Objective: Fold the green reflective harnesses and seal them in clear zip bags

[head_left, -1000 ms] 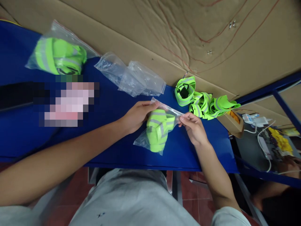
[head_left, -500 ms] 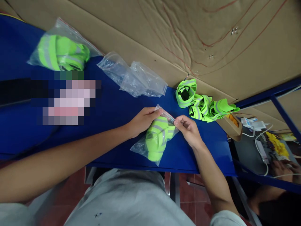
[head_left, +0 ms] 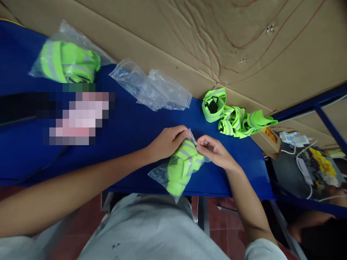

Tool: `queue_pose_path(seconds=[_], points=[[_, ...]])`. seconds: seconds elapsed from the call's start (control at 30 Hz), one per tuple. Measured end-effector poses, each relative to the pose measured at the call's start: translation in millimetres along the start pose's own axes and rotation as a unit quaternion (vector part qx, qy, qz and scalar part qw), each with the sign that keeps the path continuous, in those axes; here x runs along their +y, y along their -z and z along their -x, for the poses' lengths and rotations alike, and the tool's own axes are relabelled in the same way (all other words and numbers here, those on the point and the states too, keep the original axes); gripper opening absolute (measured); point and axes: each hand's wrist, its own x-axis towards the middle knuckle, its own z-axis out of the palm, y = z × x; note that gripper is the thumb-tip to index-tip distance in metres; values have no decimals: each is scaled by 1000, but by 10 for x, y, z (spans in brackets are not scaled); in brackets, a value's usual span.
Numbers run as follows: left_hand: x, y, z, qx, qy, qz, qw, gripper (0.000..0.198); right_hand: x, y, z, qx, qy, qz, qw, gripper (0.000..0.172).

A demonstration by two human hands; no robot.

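A clear plastic bag [head_left: 177, 168] stuffed with neon green reflective bands lies at the near edge of the blue table [head_left: 130, 126]. My left hand [head_left: 168, 141] pinches the bag's top edge on its left side. My right hand [head_left: 214, 151] pinches the same top edge from the right, fingers pressed together. The two hands are nearly touching over the bag's mouth.
Loose neon green bands [head_left: 233, 117] lie at the table's far right. Empty clear bags [head_left: 154, 88] sit at the back middle, and a filled bag [head_left: 66, 59] at the back left. Cardboard [head_left: 217, 39] lines the far side. Another person's arm [head_left: 311, 218] shows at lower right.
My hands have drawn closer together along the bag's top edge, and the bag has slid toward me, to the table's near edge.
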Motion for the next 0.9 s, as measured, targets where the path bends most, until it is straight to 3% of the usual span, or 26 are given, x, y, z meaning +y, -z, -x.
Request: queue_pose_path(seconds=[0.2,0.4,0.6,0.7,0.8,0.9], points=[[87,-45,62,-1,-22,5,1000,30,-4,-105,17,56,47,88,993,32],[113,-65,59,-35,8,115,993,30,10,-126,55,88,95,124,984,29],[82,-134,27,-15,14,208,978,29,6,-140,26,130,161,225,952,29],[107,10,-57,59,8,218,974,28,-76,88,-119,203,172,291,919,32],[183,343,-197,187,-22,199,962,28,-115,422,-382,282,179,448,829,39],[227,738,-334,309,-50,195,930,32,-29,640,-673,245,78,593,763,61]])
